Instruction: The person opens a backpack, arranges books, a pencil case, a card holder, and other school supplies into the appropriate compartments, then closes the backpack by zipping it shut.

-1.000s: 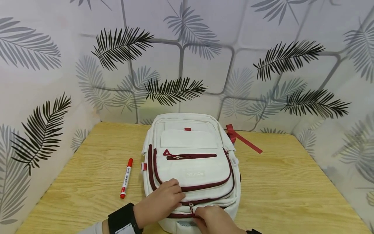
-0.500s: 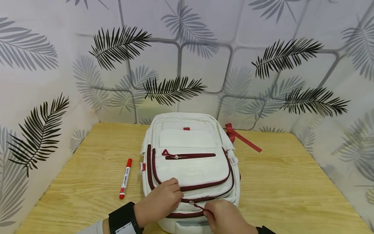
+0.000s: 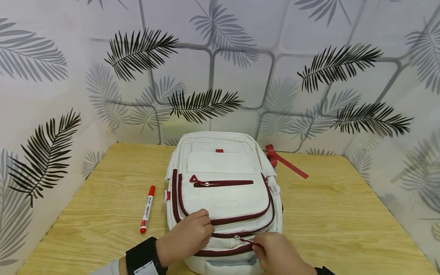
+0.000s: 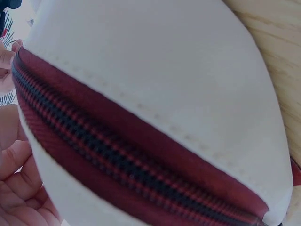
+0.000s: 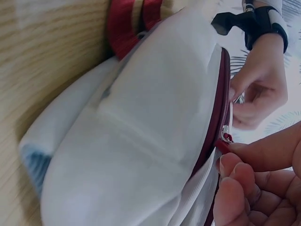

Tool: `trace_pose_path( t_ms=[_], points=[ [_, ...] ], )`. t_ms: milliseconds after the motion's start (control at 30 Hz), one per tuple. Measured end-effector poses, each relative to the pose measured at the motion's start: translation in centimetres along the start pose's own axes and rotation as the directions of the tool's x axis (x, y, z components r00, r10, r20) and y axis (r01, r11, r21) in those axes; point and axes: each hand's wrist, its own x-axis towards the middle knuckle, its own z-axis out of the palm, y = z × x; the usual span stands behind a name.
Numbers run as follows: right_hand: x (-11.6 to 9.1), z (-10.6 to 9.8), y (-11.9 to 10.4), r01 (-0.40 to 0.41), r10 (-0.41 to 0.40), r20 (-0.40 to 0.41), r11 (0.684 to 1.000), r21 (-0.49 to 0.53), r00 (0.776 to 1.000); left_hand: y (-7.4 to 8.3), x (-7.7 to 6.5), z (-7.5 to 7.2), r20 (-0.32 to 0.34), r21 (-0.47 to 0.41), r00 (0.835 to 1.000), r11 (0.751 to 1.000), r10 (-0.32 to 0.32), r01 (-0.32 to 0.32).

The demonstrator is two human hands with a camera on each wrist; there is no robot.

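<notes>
A white backpack (image 3: 223, 162) with dark red zippers lies on the table, its top end away from me. With curled fingers my left hand (image 3: 187, 238) grips the bag's fabric beside the lower zipper. My right hand (image 3: 280, 254) pinches a red zipper pull (image 3: 246, 241) between thumb and fingers, right of the left hand. The right wrist view shows that pull (image 5: 223, 145) at the fingertips, with the left hand (image 5: 263, 89) holding the bag's edge beyond. Up close in the left wrist view, a zipper (image 4: 117, 150) has its teeth meshed.
Left of the bag lies a red-and-white marker (image 3: 147, 210) on the wooden table (image 3: 343, 214). A red strap (image 3: 292, 167) trails from the bag's far right side. Leaf-patterned cloth (image 3: 240, 76) surrounds the table at the back and sides.
My right hand has drawn the zipper pull and its slider to the right along the lower zipper. The left hand has stayed nearly still, and the backpack keeps its place.
</notes>
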Motion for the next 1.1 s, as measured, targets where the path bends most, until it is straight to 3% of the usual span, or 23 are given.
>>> trace_pose_path(
  t_ms=[133, 467, 667, 1100],
  points=[
    [-0.5, -0.2, 0.7, 0.006, -0.007, -0.049, 1.0, -0.026, 0.999, -0.1, -0.1, 0.1, -0.018, 0.003, 1.0, 1.0, 0.002, -0.002],
    [-1.1, -0.6, 2.3, -0.068, 0.059, -0.144, 0.996, -0.058, 0.988, -0.2, -0.2, 0.1, -0.041, -0.003, 0.999, 1.0, 0.007, -0.007],
    [-1.2, -0.7, 3.5, -0.16, 0.137, -0.213, 0.983, -0.095, 0.967, -0.3, -0.3, 0.2, -0.068, -0.005, 0.998, 1.0, 0.004, -0.004],
    [-1.3, -1.0, 4.8, -0.272, 0.239, -0.25, 0.956, -0.108, 0.938, -0.2, -0.2, -0.3, 0.004, -0.046, 1.0, 0.999, -0.029, 0.029]
  ],
)
